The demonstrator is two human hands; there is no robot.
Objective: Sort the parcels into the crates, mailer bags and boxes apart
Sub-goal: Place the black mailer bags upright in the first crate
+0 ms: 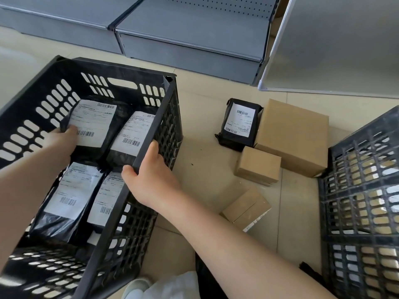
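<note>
Left hand (64,137) sets a black mailer bag (92,124) into the left crate (149,134); right hand (151,169) grips that crate's rim.
Fingers closed on the bag's edge, three more labelled bags (73,190) already lying inside. Right crate (362,190) shows tan boxes through its mesh. Left on the floor (205,169) between crates: one mailer bag (239,124), large box (295,134), two small boxes (258,165). Looks well past half done. Labels carry barcodes; print too small to read, no brand visible.
</note>
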